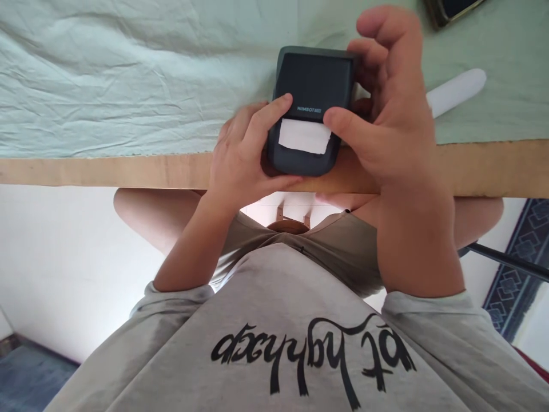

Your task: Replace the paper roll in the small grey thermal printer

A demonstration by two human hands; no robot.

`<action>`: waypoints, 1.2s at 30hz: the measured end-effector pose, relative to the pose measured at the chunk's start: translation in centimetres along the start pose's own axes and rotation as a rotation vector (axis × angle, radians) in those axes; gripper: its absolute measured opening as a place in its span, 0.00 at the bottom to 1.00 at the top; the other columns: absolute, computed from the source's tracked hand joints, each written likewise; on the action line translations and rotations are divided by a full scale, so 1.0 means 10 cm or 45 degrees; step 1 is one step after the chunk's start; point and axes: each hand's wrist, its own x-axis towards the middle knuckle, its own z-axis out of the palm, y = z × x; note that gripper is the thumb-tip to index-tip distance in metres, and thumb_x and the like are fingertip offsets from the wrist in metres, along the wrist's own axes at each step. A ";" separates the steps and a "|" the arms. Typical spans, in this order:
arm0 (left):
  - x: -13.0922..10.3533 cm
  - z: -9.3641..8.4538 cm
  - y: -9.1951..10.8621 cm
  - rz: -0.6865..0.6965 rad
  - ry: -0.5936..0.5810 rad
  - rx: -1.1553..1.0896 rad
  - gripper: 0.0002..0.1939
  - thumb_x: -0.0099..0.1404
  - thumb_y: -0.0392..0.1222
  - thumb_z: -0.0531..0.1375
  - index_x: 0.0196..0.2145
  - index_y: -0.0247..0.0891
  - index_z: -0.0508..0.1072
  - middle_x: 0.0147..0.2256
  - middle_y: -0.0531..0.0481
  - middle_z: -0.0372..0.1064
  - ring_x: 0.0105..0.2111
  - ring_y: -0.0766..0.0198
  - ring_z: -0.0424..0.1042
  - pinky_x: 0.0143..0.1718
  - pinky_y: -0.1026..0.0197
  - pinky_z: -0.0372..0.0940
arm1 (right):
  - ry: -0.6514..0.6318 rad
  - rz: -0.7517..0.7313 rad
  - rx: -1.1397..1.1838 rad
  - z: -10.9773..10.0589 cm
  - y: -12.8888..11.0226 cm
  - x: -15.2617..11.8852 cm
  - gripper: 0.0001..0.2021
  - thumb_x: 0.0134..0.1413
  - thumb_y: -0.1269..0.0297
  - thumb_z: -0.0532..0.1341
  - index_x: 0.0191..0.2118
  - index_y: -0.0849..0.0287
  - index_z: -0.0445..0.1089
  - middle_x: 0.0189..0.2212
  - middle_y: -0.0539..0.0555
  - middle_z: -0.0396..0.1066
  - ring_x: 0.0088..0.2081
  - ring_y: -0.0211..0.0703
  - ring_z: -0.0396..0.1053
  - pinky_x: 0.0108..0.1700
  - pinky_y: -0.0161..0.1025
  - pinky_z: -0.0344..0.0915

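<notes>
A dark label printer (pixel 319 80) marked NIIMBOT is held near the front edge of the table, tilted slightly. A white paper label (pixel 304 136) shows at its slot, below the lettering. My left hand (pixel 244 149) wraps the printer's left side, a finger on its top face and the thumb along its lower end. On the right side, my right hand (pixel 390 109) touches the printer with its thumb near the label's upper right corner; its other fingers curl at the printer's upper right edge, partly hidden.
A pale green cloth (pixel 141 74) with creases covers the table, whose bare wooden edge (pixel 107 170) runs along the front. A white rounded object (pixel 461 88) lies right of my right hand. Part of a phone (pixel 450 10) shows at the top right.
</notes>
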 end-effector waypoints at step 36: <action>-0.01 0.08 0.00 -0.095 0.010 0.062 0.63 0.54 0.82 0.64 0.72 0.35 0.57 0.72 0.37 0.57 0.71 0.41 0.59 0.74 0.41 0.49 | 0.363 -0.252 -0.041 0.27 0.23 -0.17 0.21 0.61 0.63 0.57 0.59 0.54 0.64 0.53 0.56 0.74 0.53 0.47 0.74 0.59 0.54 0.71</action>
